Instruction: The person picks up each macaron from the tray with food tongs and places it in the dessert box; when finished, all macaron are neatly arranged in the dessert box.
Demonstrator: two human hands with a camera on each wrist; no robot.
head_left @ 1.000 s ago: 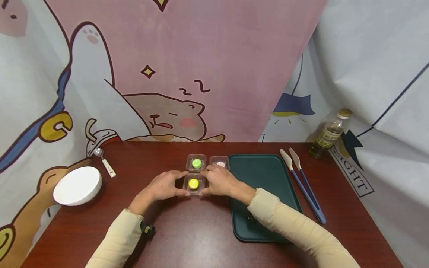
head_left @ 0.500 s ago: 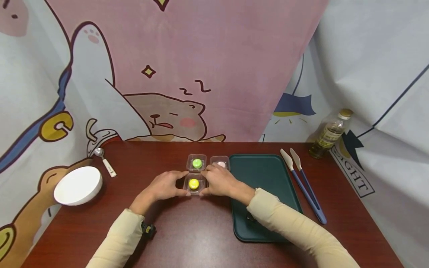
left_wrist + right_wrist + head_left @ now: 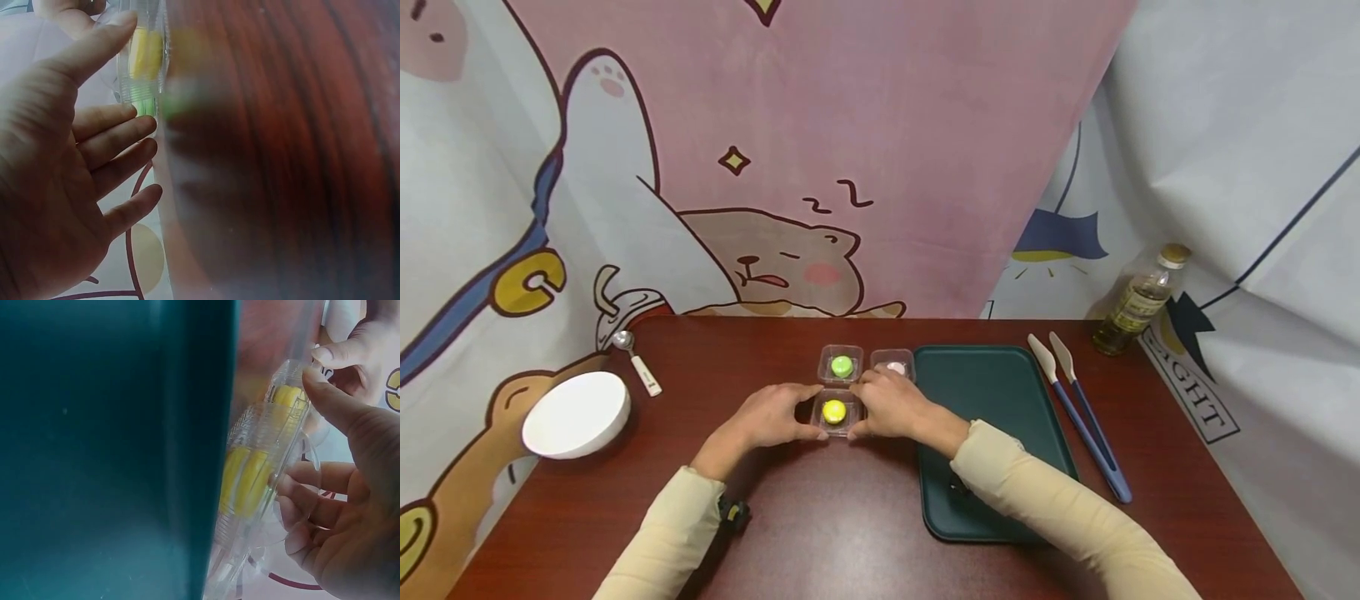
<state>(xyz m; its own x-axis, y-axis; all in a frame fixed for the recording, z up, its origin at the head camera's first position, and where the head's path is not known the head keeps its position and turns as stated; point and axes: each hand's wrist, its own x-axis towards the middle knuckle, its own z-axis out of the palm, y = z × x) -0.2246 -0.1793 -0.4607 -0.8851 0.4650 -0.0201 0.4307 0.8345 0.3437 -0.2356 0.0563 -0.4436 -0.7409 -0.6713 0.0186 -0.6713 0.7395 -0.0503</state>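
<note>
A clear plastic box (image 3: 840,430) with a yellow macaron (image 3: 834,412) stands on the table between my two hands. My left hand (image 3: 771,415) grips its left side, thumb at the front corner and forefinger at the back one. On the opposite side my right hand (image 3: 895,406) holds the box likewise, its other fingers near the box behind. A second clear box with a green macaron (image 3: 842,367) adjoins at the back. To its right, a third box (image 3: 907,357) holds a macaron that looks pale from the head; the right wrist view shows yellow macarons (image 3: 247,481). My right hand partly covers this box.
A dark green tray (image 3: 977,375) lies to the right, partly under my right forearm. Past it are blue-handled tongs (image 3: 1078,408) and an oil bottle (image 3: 1138,304). At left are a white bowl (image 3: 576,417) and a scoop (image 3: 638,367). A printed cloth (image 3: 925,167) hangs behind.
</note>
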